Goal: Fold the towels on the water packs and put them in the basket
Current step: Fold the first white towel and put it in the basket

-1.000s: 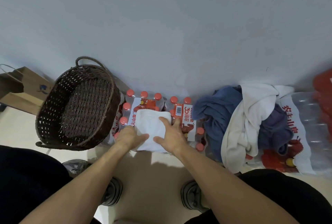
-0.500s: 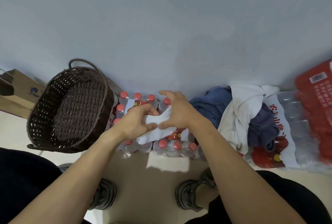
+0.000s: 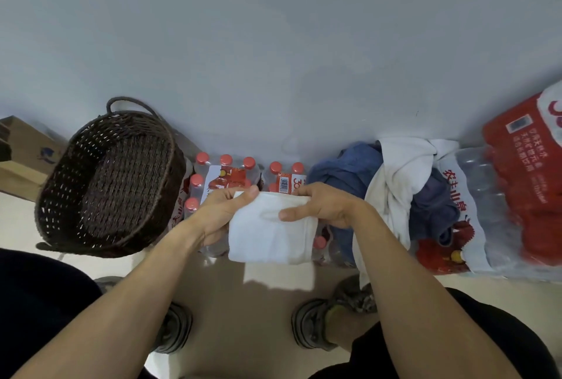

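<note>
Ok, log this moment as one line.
stage: folding | white towel: folded, held by left hand and right hand | basket: no towel | pile: unfolded

- The white towel [image 3: 272, 228] covered most of the near bottles in the water pack [image 3: 231, 179] and hid the fingers of both hands behind it.
- The red pack [image 3: 529, 184] was cut off by the right edge, its print blurred.
- The pile of towels [image 3: 395, 184] hid much of the clear pack [image 3: 474, 196] beneath.
- The cardboard box [image 3: 21, 159] ran off the left edge.
- The basket [image 3: 60, 193] hid the floor beneath it.
</note>
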A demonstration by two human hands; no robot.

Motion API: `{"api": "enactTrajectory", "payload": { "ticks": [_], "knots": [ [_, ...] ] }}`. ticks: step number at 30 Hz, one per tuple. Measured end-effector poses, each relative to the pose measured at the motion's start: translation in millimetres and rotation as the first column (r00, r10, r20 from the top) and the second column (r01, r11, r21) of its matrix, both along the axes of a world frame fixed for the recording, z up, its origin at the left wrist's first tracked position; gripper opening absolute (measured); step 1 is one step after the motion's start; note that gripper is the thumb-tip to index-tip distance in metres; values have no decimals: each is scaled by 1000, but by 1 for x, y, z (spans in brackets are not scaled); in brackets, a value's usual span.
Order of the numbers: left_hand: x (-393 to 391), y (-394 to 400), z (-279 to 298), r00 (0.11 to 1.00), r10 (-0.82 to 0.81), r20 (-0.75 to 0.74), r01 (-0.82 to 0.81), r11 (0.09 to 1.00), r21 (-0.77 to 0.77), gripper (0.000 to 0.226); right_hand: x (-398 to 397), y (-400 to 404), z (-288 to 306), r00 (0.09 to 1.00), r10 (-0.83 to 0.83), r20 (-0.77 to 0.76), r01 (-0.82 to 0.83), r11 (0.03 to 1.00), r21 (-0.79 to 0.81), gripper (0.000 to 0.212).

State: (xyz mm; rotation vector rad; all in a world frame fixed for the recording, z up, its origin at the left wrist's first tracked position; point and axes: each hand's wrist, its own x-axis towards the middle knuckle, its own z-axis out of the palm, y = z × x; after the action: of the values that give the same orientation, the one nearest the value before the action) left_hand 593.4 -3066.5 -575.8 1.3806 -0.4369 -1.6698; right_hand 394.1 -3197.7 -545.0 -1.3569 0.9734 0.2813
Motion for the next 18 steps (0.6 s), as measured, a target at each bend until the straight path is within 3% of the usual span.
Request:
{"api": "enactTrajectory", "payload": {
  "ticks": [4, 8, 12, 18],
  "knots": [
    [2, -2, -7, 999, 20, 39, -21, 999, 30, 64, -13, 1, -20, 978, -201, 49, 191, 969, 154, 58],
    [1, -4, -15, 999, 45, 5, -45, 997, 56, 64, -14, 3, -31, 942, -320, 101, 282, 919, 275, 53],
    [1, -6, -29, 996, 82, -24, -79, 993, 93, 66, -19, -1, -40, 920, -376, 113, 325, 890, 319, 41],
    [-5, 2, -46, 994, -83, -73, 98, 966, 240, 57, -27, -5, -52, 879, -468, 94, 423, 856, 298, 24]
  ]
}}
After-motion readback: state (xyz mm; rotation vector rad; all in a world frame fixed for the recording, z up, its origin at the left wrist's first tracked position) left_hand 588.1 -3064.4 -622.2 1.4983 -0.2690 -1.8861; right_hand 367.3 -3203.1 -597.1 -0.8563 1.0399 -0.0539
